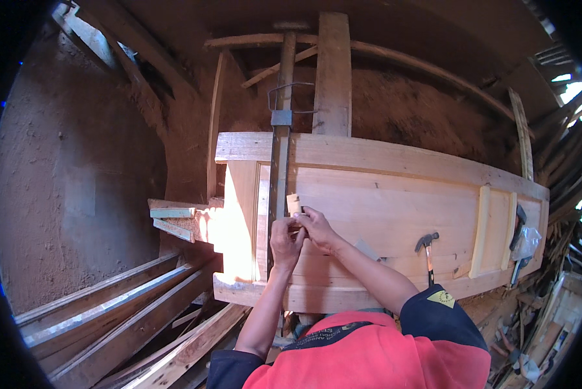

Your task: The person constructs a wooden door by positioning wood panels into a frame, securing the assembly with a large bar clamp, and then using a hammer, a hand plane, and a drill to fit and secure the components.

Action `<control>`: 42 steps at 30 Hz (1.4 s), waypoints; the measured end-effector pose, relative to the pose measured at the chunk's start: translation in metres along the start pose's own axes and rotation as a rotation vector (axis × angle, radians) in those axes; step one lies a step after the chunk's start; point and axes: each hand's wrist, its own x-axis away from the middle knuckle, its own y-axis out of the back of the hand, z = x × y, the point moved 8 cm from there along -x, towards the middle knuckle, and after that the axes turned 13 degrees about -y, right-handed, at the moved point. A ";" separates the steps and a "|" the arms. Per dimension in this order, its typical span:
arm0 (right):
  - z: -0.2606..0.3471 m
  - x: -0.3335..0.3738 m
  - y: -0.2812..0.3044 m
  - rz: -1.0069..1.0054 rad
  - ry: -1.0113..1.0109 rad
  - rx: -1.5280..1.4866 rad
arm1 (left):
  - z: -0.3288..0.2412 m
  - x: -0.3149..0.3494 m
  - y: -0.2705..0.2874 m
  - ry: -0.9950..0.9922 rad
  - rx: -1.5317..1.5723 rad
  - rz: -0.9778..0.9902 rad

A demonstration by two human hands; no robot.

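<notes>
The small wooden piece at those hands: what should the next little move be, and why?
Perhaps ease the small wooden piece against the long clamp bar: it sticks up from the right hand, close beside that bar, and the left hand is there to steady it.

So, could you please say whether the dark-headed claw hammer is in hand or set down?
Set down: the hammer lies on the pale, framed wooden panel, with the left hand and right hand to its left.
</notes>
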 end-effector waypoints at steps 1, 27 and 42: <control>0.002 -0.012 0.006 0.003 -0.005 0.000 | 0.006 -0.006 -0.009 -0.001 0.056 0.052; 0.193 -0.243 0.068 -0.240 0.093 1.351 | 0.081 0.005 -0.004 0.133 -0.259 0.264; 0.200 -0.259 0.092 -0.237 -0.208 1.183 | 0.083 0.007 -0.007 0.137 -0.298 0.298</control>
